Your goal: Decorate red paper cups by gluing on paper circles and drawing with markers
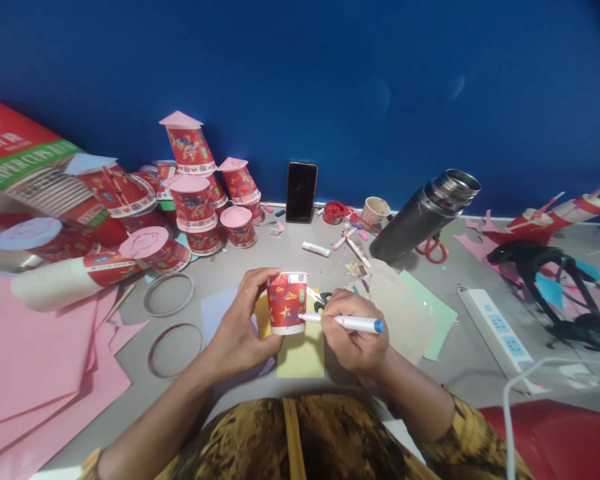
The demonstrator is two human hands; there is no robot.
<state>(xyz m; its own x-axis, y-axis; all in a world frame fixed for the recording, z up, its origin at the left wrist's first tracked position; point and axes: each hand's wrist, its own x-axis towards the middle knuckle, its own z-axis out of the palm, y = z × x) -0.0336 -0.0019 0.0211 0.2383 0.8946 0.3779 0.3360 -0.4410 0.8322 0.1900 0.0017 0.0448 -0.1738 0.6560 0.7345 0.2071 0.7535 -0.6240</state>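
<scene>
A red patterned paper cup (286,301) stands upright near the middle, with my left hand (245,325) wrapped round its left side. My right hand (355,330) grips a white marker (347,323) with a blue end, and the marker's tip touches the right side of the cup. Beneath and in front of the cup lies yellow paper (301,359). Black-handled scissors (321,298) show partly behind the marker, just right of the cup.
Decorated cups (194,203) are stacked at the back left, above pink paper (35,353). A phone (301,193) leans on the blue wall. To its right stand a tilted dark flask (420,217), red scissors (433,250) and a power strip (500,337).
</scene>
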